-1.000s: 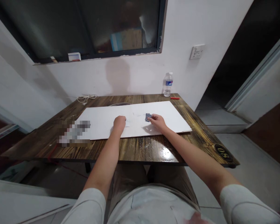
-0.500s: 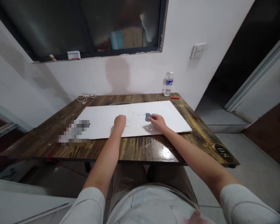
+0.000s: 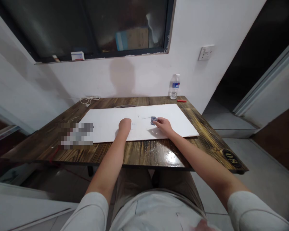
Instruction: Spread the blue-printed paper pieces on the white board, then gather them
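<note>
A white board lies flat on the dark wooden table, with a few thin dark marks near its middle. My left hand is closed in a fist over the left-centre of the board; whatever its fingers hold, if anything, is hidden. To the right, my right hand pinches a small flat grey-blue piece with lighter markings between thumb and fingers. That piece is held just above the board, its shadow falling below, and it is too small to name. The two hands are apart.
A water bottle and a red pen-like stick are at the table's back right. A coiled white cable lies at the back left. A blurred-out patch covers something on the board's left end. The table ends close before my body.
The view has shifted very slightly. Both hands keep their places over the board, and the small piece in my right hand has turned a little at most.
</note>
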Action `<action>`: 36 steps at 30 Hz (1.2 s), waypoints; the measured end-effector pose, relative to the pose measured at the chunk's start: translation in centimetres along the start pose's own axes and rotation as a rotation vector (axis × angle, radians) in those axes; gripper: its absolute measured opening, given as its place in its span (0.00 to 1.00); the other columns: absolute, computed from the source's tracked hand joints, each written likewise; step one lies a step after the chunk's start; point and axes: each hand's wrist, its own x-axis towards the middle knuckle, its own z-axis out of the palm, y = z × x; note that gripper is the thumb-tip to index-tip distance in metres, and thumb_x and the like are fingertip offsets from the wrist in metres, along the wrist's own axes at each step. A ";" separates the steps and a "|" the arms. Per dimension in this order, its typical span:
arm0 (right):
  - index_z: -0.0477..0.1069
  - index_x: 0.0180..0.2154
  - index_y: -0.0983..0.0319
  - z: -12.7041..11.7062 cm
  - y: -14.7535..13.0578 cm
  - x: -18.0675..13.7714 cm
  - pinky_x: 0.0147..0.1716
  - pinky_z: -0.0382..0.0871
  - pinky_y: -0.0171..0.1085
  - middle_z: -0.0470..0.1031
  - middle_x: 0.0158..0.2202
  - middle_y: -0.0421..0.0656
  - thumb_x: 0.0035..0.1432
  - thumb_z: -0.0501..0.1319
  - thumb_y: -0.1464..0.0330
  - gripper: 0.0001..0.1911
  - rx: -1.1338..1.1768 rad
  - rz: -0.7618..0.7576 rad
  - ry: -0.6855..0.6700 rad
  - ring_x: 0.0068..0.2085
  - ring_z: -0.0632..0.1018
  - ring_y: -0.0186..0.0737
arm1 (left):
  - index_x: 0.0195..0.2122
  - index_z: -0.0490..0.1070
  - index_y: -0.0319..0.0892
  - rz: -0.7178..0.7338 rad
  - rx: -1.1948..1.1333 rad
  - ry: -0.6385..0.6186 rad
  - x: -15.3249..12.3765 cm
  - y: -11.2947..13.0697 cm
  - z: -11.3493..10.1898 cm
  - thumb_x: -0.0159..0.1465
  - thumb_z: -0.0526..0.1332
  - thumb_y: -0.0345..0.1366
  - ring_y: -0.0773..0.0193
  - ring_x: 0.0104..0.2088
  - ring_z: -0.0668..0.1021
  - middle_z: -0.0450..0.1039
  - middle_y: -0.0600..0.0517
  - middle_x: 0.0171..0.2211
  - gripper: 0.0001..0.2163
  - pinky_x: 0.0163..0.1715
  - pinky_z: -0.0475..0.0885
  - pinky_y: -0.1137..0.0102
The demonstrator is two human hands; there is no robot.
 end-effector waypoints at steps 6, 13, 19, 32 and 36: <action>0.64 0.20 0.59 -0.1 -0.3 -0.2 0.24 0.54 0.35 0.63 0.18 0.36 0.48 0.63 0.49 0.21 -0.020 0.007 0.002 0.23 0.63 0.35 | 0.41 0.79 0.34 -0.003 -0.015 0.008 -0.2 0.1 -0.2 0.59 0.53 0.22 0.49 0.43 0.79 0.77 0.35 0.39 0.16 0.42 0.72 0.63; 0.63 0.20 0.59 0.0 -0.4 -0.2 0.24 0.53 0.35 0.62 0.17 0.36 0.48 0.63 0.50 0.21 0.011 0.018 -0.006 0.22 0.62 0.34 | 0.45 0.78 0.36 0.028 -0.026 -0.011 -0.3 0.3 -0.6 0.60 0.54 0.24 0.50 0.44 0.79 0.77 0.37 0.42 0.16 0.42 0.71 0.64; 0.64 0.20 0.60 0.0 -0.5 -0.1 0.25 0.53 0.35 0.62 0.18 0.35 0.47 0.63 0.51 0.21 0.024 0.023 -0.011 0.23 0.62 0.33 | 0.45 0.78 0.33 -0.032 -0.015 -0.034 0.1 0.4 -0.2 0.61 0.55 0.25 0.52 0.44 0.79 0.77 0.37 0.42 0.16 0.45 0.71 0.65; 0.62 0.20 0.60 0.1 -0.1 0.0 0.24 0.52 0.34 0.60 0.17 0.35 0.47 0.63 0.50 0.22 0.018 0.013 -0.012 0.23 0.61 0.33 | 0.45 0.77 0.41 -0.189 -0.364 0.260 0.3 -0.6 1.2 0.62 0.55 0.27 0.54 0.45 0.78 0.78 0.43 0.44 0.14 0.43 0.69 0.66; 0.63 0.20 0.60 0.1 0.0 0.0 0.25 0.52 0.35 0.59 0.17 0.35 0.46 0.64 0.50 0.22 0.000 0.006 -0.016 0.23 0.60 0.33 | 0.49 0.73 0.43 -0.166 -0.684 0.443 0.4 -0.2 1.4 0.60 0.61 0.30 0.60 0.37 0.79 0.80 0.49 0.35 0.15 0.39 0.69 0.69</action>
